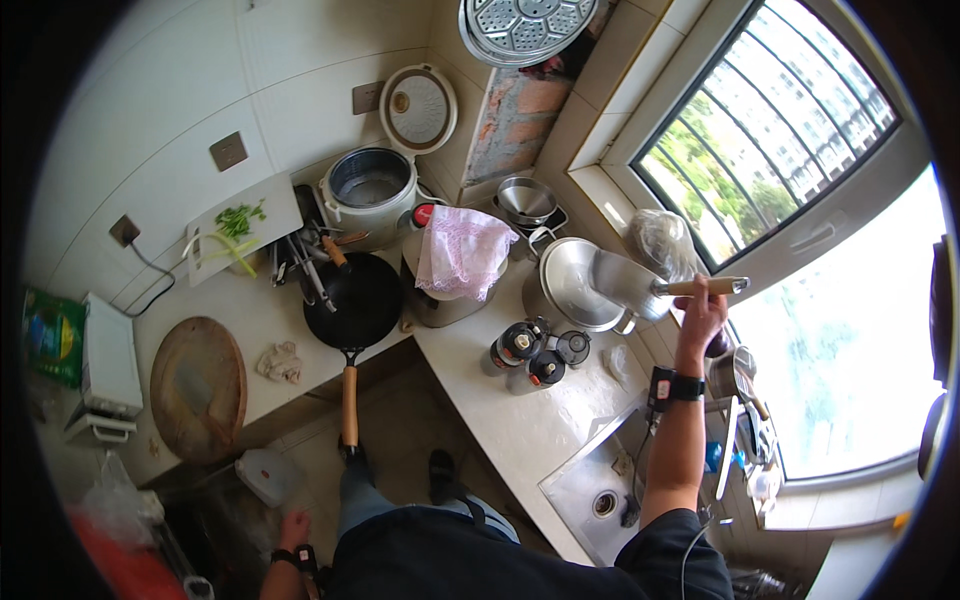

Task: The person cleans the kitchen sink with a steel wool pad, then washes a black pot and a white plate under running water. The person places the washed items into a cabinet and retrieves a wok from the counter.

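My right hand (702, 315) is raised at the right, gripping the wooden handle of a cleaver (628, 283). Its broad metal blade points left and overlaps the lidded metal pot (576, 264) in view; I cannot tell whether they touch. Down at the lower left hangs my left hand (295, 529), beside my leg and away from the counter. Its fingers look curled, but they are too small and dim to tell if it holds anything. A white plastic jug (267, 477) is closest to it.
A wok (351, 304) has its handle jutting over the counter edge. Nearby are a round wooden chopping board (196, 390), an open rice cooker (371, 187), a pink lace cloth (465, 253), black-lidded bottles (520, 341) and cut greens on a white board (281, 206). A steel sink (574, 487) lies right.
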Available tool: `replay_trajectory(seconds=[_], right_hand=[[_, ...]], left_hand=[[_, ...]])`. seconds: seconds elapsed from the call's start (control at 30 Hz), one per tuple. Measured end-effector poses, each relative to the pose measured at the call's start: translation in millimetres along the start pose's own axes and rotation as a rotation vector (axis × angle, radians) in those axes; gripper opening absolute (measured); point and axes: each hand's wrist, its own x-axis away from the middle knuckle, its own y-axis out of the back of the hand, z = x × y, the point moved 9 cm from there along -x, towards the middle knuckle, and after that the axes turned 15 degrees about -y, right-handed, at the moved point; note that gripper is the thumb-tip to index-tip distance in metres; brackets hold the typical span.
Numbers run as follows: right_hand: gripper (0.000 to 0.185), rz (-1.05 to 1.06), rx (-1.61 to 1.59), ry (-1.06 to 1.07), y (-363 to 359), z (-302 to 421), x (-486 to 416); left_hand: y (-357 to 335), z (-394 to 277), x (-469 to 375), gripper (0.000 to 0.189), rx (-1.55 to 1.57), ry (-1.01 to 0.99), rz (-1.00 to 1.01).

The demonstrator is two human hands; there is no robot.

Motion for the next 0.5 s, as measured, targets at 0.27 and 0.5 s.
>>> replay_trajectory(seconds=[0.27,0.5], right_hand=[[0.02,-0.08,0.621,0.01,102.0,91.2,73.1],[0.023,0.194,1.21,-0.066,131.1,28.9,102.7]], left_hand=[[33.3,31.4,-52.0,0.026,-0.195,-0.215,0.493],[50.7,49.0,-70.9,0.029,-0.953,-0.676,0.881]])
